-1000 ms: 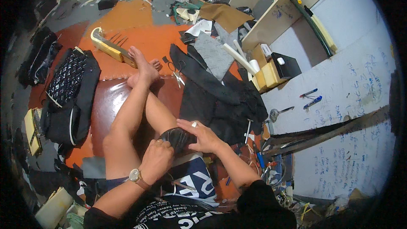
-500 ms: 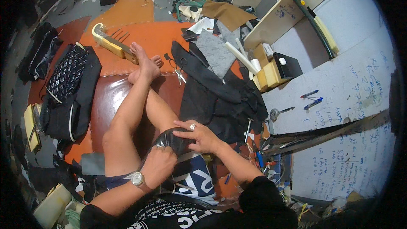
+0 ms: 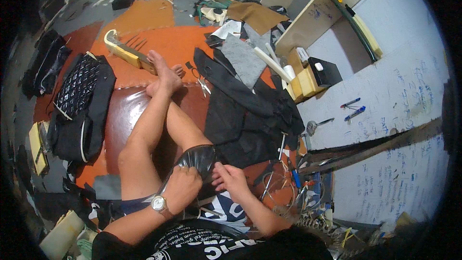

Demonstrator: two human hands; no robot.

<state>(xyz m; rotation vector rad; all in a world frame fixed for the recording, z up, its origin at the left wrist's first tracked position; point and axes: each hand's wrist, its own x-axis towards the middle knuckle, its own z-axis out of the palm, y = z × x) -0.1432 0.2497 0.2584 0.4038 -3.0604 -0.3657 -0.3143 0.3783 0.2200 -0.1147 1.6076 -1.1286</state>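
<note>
I sit on the floor with my bare legs stretched out. A glossy black leather piece lies curved over my right knee. My left hand, with a wristwatch on its wrist, grips the near left edge of the piece. My right hand pinches its near right edge, fingers bent on the material. Both hands sit close together, just above my lap.
Black fabric pieces lie spread to the right of my legs, with scissors beside my feet. A quilted black bag lies at left. A yellow-handled tool sits by my foot. Pens lie on the white board at right.
Both hands have shifted on the leather piece: the right hand dropped from its top to its near edge, and the left hand closed tighter on the left side.
</note>
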